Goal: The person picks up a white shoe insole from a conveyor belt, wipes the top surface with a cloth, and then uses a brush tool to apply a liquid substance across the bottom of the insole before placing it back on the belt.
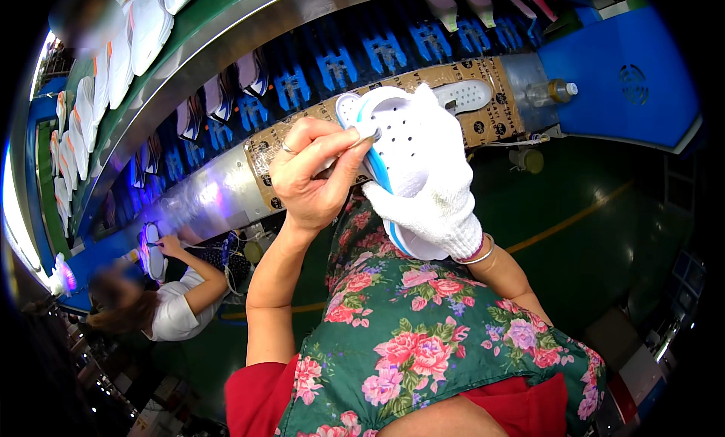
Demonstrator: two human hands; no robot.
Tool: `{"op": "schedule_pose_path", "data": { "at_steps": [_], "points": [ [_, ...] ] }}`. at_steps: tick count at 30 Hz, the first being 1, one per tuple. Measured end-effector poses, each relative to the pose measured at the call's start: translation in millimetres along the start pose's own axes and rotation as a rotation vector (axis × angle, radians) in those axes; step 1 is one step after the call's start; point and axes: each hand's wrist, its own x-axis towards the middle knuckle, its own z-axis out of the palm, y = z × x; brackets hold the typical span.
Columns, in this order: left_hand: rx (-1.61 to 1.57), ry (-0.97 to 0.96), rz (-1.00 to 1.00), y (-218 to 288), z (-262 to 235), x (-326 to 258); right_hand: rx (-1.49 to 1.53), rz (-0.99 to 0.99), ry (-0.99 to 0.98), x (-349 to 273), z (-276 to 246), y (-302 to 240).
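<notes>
White shoe [394, 135] with a blue stripe [380, 170] is sitting in the gloved right hand [444, 203], held up before the cardboard [501, 97] on the bench. Glove is gripping along the shoe's right side; bare left hand [313, 176] is pinching a small pale thing [369, 132] at its left edge, too covered to identify. Judged progress: holes and stripe are already showing, edge work is seemingly under way. White holed piece [470, 95] is lying on the cardboard, untouched. Amount left: cannot tell.

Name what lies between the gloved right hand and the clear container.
In the head view: a pale, perforated sole on brown cardboard, then silvery metal.
</notes>
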Motion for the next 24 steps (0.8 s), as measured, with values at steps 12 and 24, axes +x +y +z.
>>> {"op": "schedule_pose_path", "data": {
  "at_steps": [12,24],
  "points": [
    [-0.053,-0.186,0.061,9,1,-16,0.030,0.031,-0.007,-5,6,8],
    [-0.282,0.097,-0.114,9,-33,-8,0.036,0.017,0.025,3,2,-1]
  ]
}}
